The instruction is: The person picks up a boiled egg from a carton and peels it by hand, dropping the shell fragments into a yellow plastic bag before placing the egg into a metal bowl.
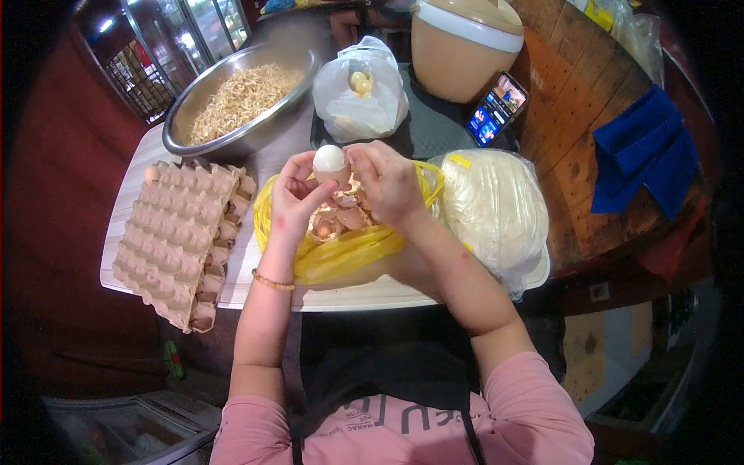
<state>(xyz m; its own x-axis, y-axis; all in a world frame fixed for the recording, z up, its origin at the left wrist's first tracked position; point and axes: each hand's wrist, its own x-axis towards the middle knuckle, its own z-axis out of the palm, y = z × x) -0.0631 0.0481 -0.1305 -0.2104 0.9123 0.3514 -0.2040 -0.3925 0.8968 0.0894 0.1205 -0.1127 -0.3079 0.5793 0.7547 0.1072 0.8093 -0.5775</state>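
A boiled egg [331,160], its white top bare and brown shell around its lower part, is held upright in the fingers of my left hand [294,190]. Close against the egg's right side, my right hand [387,182] has its thumb and fingers pinched together; what they grip, if anything, is hidden. Below both hands lies an open yellow plastic bag [333,263] with broken eggshells [353,218] inside.
To the left are stacked egg trays [167,232] with one egg [152,173]. Behind stand a steel bowl [291,97] of pale shreds, a white bag [341,101] with peeled eggs, a phone [498,108] and a beige bucket [457,58]. A wrapped white bundle [492,205] sits right.
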